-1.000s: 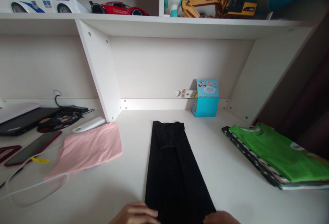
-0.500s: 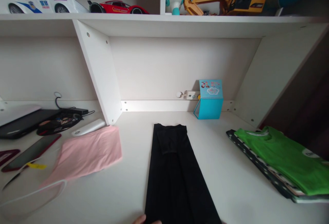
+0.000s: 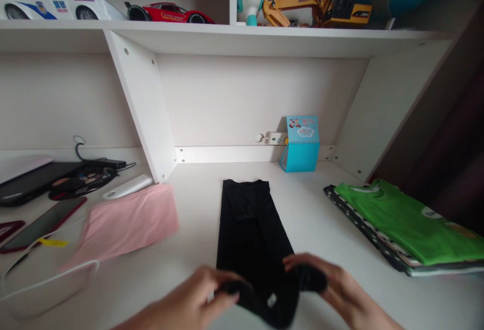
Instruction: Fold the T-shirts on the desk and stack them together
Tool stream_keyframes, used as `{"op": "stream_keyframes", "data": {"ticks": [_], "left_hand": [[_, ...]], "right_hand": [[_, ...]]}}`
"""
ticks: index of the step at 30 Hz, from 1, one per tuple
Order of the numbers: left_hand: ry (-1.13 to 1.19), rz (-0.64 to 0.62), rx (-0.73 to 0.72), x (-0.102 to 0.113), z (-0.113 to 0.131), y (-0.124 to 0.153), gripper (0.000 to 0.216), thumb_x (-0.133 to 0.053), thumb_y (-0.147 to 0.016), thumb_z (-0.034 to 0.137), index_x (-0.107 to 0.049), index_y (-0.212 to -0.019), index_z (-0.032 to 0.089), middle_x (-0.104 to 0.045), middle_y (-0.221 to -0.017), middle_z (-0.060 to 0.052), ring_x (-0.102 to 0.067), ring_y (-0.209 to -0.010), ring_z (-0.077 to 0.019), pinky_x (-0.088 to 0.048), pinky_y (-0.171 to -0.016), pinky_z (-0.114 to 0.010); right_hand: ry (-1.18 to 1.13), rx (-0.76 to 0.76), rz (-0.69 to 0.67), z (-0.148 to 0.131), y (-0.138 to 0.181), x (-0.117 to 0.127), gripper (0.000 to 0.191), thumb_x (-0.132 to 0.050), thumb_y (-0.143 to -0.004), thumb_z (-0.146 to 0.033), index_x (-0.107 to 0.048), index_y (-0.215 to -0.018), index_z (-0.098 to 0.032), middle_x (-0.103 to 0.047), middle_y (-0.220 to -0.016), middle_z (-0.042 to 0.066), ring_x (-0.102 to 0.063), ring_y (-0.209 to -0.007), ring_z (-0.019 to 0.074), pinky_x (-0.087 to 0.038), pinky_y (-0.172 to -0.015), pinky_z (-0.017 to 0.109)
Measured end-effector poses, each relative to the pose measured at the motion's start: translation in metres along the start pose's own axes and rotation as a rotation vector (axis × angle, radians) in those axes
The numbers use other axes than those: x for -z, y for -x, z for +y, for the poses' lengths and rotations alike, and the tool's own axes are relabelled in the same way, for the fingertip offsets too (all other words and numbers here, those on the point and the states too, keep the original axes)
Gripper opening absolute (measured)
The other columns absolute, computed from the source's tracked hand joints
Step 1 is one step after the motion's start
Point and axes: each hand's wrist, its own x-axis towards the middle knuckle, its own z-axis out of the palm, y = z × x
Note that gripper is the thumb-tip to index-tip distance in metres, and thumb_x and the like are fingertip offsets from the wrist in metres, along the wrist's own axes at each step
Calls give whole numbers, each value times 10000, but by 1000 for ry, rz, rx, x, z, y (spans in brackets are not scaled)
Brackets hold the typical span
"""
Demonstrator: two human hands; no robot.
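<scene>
The left hand (image 3: 196, 294) is closed on the near hem of the black garment (image 3: 249, 229), and the right hand (image 3: 336, 289) is pinched on the same hem, which is lifted and curled toward the desk's (image 3: 325, 229) back edge so the length is halved. Pink cloth (image 3: 128, 221) is laid toward the left edge, a green shirt (image 3: 408, 219) stacked at the right.

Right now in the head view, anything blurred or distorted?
Head view: both hands, left and right, are motion-blurred at the lifted near end of the folded black garment; the folded pink cloth looks slightly soft; wide-angle distortion slants the white shelf divider; lighting is even, no glare.
</scene>
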Motion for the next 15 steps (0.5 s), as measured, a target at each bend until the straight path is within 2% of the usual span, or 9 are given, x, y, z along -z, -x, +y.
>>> {"op": "stream_keyframes", "data": {"ticks": [2, 5, 8, 11, 13, 15], "left_hand": [[226, 157, 254, 25, -5, -37, 376, -396, -867, 462, -609, -883, 153, -644, -805, -18, -596, -738, -148, -455, -617, -204], [585, 271, 292, 56, -39, -104, 295, -548, -788, 416, -593, -908, 150, -630, -830, -18, -589, -755, -138, -440, -617, -201], [716, 355, 435, 65, -90, -154, 218, -652, -695, 272, -606, -851, 127, -637, -789, -37, -596, -732, -140, -443, -638, -218], [731, 380, 548, 57, -128, -171, 185, -684, -631, 194, -614, -782, 112, -646, -747, -54, -605, -734, -158, -450, -665, -246], [718, 380, 538, 54, -138, -170, 214, -697, -617, 210, -622, -795, 119, -654, -767, -55, -607, -769, -167, -448, -685, -253], [686, 347, 501, 58, -137, -166, 272, -707, -614, 258, -631, -845, 136, -657, -801, -51, -607, -791, -169, -444, -681, -253]], "right_hand": [[-204, -146, 80, -3, -46, 23, 383, -432, -842, -462, -633, -1017, -187, -664, -925, 65, -612, -848, 232, -499, -730, 328], [-457, -185, 172, 16, -125, 34, 359, -512, -787, -384, -593, -1063, -169, -663, -905, 39, -607, -854, 207, -474, -790, 327], [-458, -341, 163, 53, -186, 22, 284, -570, -720, -326, -628, -929, -141, -670, -832, 48, -619, -784, 183, -483, -737, 288], [-392, -427, 172, 85, -210, 6, 165, -583, -671, -226, -625, -778, -108, -657, -710, 57, -616, -691, 173, -480, -643, 263], [-361, -441, 185, 96, -212, 2, 161, -552, -685, -213, -613, -796, -115, -650, -695, 44, -610, -672, 160, -467, -594, 242], [-337, -434, 177, 100, -210, 5, 187, -532, -706, -234, -603, -844, -130, -651, -719, 35, -607, -671, 150, -451, -554, 222]]}}
